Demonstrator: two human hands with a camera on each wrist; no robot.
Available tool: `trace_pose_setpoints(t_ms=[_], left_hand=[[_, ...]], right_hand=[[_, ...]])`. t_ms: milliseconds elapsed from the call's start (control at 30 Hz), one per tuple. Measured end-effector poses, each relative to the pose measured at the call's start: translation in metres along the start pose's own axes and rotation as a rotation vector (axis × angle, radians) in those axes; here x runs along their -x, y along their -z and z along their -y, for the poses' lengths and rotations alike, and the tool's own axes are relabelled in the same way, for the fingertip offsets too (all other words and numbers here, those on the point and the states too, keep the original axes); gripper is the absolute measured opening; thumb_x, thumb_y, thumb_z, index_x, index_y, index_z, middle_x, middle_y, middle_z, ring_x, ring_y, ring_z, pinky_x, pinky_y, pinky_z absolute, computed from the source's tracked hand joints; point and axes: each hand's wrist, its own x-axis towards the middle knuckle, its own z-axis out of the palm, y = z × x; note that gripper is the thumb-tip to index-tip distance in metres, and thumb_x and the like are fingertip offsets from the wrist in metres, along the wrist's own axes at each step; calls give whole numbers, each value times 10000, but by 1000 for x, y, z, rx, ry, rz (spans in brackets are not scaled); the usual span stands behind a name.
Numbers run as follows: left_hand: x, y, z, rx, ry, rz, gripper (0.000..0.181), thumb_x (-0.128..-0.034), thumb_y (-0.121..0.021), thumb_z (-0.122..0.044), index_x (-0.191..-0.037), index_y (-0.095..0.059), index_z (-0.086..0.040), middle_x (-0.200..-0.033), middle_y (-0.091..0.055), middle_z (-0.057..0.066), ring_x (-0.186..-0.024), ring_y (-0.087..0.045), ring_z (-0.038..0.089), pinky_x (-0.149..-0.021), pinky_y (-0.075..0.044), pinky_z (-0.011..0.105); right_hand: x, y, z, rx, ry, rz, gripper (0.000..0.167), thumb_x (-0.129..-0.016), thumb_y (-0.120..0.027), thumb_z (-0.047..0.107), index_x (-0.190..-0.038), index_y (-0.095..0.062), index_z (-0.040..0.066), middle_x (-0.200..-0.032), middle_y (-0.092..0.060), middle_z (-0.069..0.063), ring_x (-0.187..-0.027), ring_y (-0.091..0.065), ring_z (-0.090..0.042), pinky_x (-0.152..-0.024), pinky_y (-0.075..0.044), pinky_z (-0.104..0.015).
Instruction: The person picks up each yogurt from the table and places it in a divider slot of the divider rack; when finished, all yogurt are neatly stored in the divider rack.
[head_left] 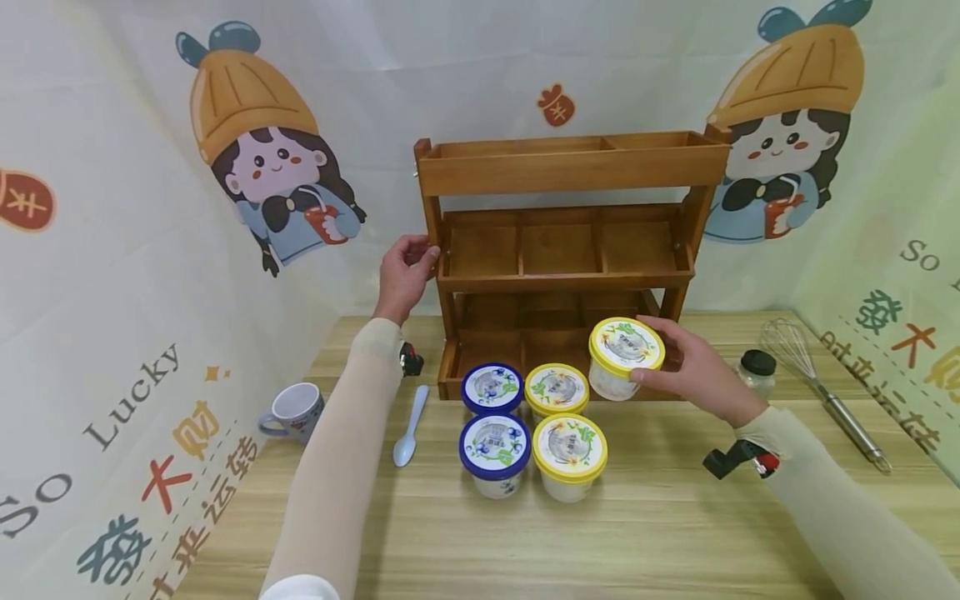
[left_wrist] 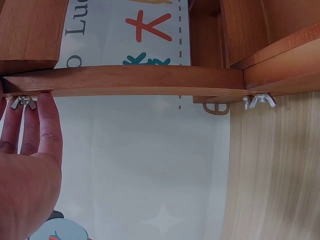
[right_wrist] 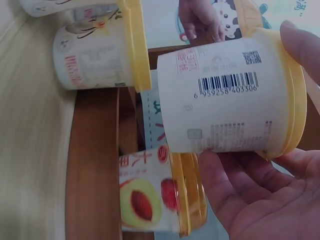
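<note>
My left hand (head_left: 406,273) holds the left side post of a brown wooden rack (head_left: 570,171); in the left wrist view its fingers (left_wrist: 50,125) reach the post beside a wing nut, fingertips partly hidden. With my right hand (head_left: 693,367) I grip a white tub with a yellow lid (head_left: 627,343), raised before the lowest tier; its barcode side faces the right wrist camera. Four fingers lie below it there, thumb on the lid side. On the table stand two blue-lidded tubs (head_left: 495,446) and two more yellow-lidded tubs (head_left: 571,450).
A tub with fruit pictures (right_wrist: 147,195) sits by the rack's lower tier, seen in the right wrist view. Left lie a pale blue spoon (head_left: 410,427) and a mug (head_left: 297,410). A black-capped jar (head_left: 757,368) and a whisk (head_left: 832,400) are at right. Printed cloth walls enclose the table.
</note>
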Motion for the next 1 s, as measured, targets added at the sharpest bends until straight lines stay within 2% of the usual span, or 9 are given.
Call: trace_pose_setpoints(t_ms=[133,200,333,433,500,733,1000], left_hand=[[0,-1,-1,0,5,1,370,-1046,-691,-300,-1354,-649,-97,-1284,-671,109,-1128,-652,185,-930,-654,327],[1,-1,-1,-1,9,-3,370,-1044,-694,-300,-1353,-651,-100,-1287,-672,110,-1129,-652,187,-930,-653,325],[1,-1,-1,-6,13,-11,358,-1045,-692,-297,-1346,-654,-107,-1275,-674,99,-1123,-653,182,-925,-654,323],[2,0,-2,-7,8,-9,353,-1049,-688,-291,-1343,-648,-101,-1267,-669,97,-1127,-653,187,-928,-655,334],[2,0,-3,-6,7,-8,360,-1049,-687,-296,-1347,-646,-99,-1269,-666,99,-1136,-653,193,-933,-655,339],[2,-2,-3,1,15,-5,366,-1048,-689,-290,-1354,-642,-96,-1284,-664,106,-1152,-651,201,-940,-655,350],[1,-2,-1,-7,9,-14,365,-1050,-685,-295,-1351,-643,-93,-1286,-663,103,-1126,-639,187,-919,-658,326]], right_hand=[[-13,-5,3,-26,-2,-7,870,-943,-829,261,-1640,-336,95,-1517,-533,-181,-1322,-569,-370,-909,-543,-119],[-20,-7,6,-31,-5,-9,864,-941,-831,265,-1637,-346,105,-1517,-531,-180,-1338,-564,-388,-912,-561,-149],[-34,-14,9,-26,-19,-5,882,-933,-837,300,-1642,-346,113,-1546,-512,-176,-1414,-523,-411,-1056,-580,-367],[-43,-18,9,-32,-39,-7,903,-928,-840,335,-1647,-336,123,-1562,-495,-169,-1464,-481,-414,-1161,-504,-537],[-49,-21,9,-44,-56,-11,913,-926,-840,356,-1651,-330,136,-1565,-480,-161,-1483,-461,-411,-1187,-473,-579],[-68,-33,6,-50,-108,-23,941,-925,-834,397,-1660,-300,150,-1593,-463,-159,-1482,-465,-411,-1188,-481,-573],[-84,-54,13,32,-89,-36,975,-919,-840,388,-1659,-283,84,-1581,-496,-189,-1417,-535,-392,-1182,-489,-564]])
